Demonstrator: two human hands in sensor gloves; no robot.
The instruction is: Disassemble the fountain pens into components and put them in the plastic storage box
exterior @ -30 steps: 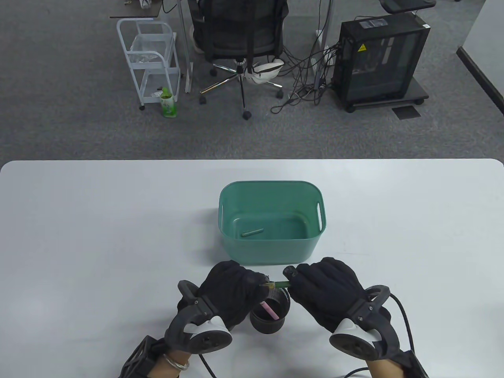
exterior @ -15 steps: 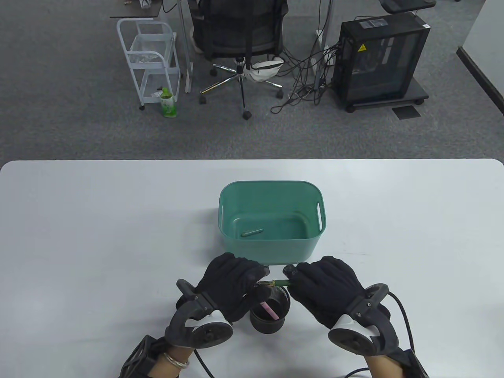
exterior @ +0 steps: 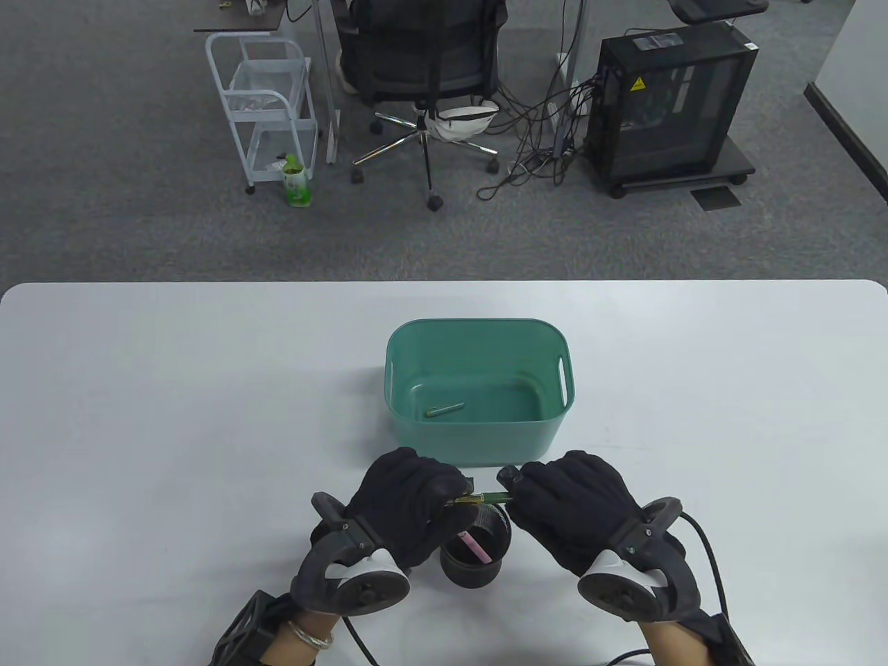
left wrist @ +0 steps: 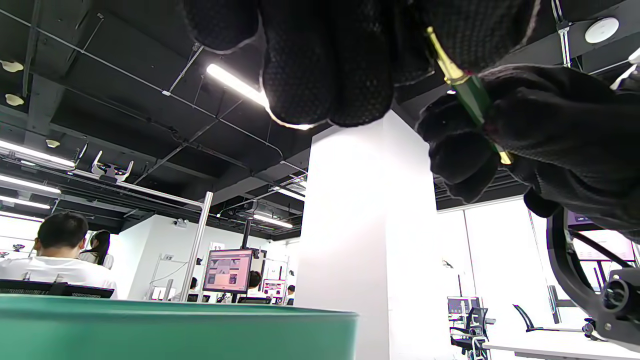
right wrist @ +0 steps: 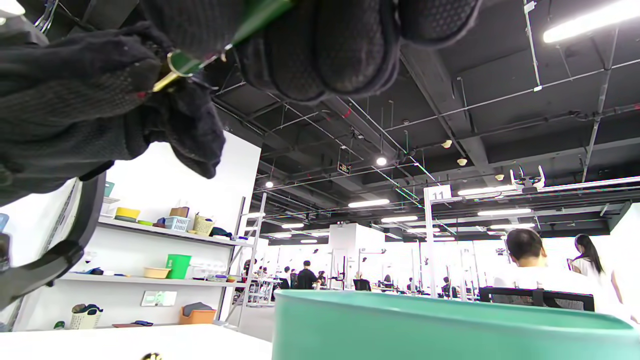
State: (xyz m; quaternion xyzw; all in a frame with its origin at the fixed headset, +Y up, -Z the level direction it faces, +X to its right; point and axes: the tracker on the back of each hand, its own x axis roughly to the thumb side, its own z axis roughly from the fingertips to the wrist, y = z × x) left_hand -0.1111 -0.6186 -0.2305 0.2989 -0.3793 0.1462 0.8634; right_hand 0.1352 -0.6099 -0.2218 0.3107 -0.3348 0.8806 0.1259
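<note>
**Left hand regrips the nib end of the green pen**

The green fountain pen (exterior: 489, 497) spans the gap between both hands, above the black pen cup (exterior: 476, 551). The left hand (exterior: 409, 506) has closed its fingertips back onto the gold nib end since half a second ago; the right hand (exterior: 572, 510) stays clamped on the barrel. Likely the section is being unscrewed, not yet parted. Beyond the hands sits the teal storage box (exterior: 479, 444) with one green part (exterior: 445, 409) inside. A pink pen (exterior: 475, 546) stands in the cup. Gloves hide the joint; whether threads are loose cannot be told.
</note>
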